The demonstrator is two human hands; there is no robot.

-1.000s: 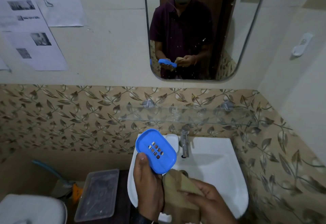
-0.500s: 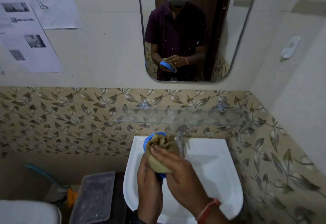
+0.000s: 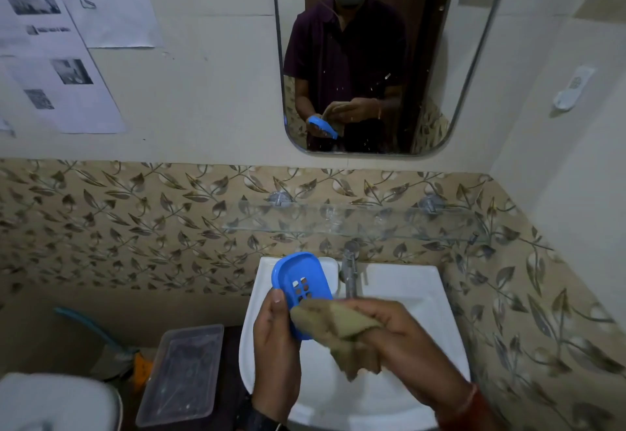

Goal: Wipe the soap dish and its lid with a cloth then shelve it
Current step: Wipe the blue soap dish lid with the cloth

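Note:
My left hand (image 3: pixel 276 346) grips a blue soap dish (image 3: pixel 299 281) with drain holes, tilted up over the white sink (image 3: pixel 399 281). A crumpled tan cloth (image 3: pixel 342 332) is bunched in my right hand (image 3: pixel 399 332) and lies against the dish's lower right edge, hiding that part. The upper half of the dish is uncovered. A glass shelf (image 3: pixel 355 223) is fixed to the leaf-patterned tiles just above the sink. No lid is visible apart from this blue piece.
A metal tap (image 3: pixel 350 271) stands at the back of the sink, close to the dish. A clear plastic box (image 3: pixel 183 373) sits to the left of the sink. A mirror (image 3: pixel 366 57) hangs above and papers (image 3: pixel 61 57) are taped on the left wall.
Half a second ago the cloth covered most of the dish. My right hand has since drawn the cloth down and to the right, uncovering the dish's upper half.

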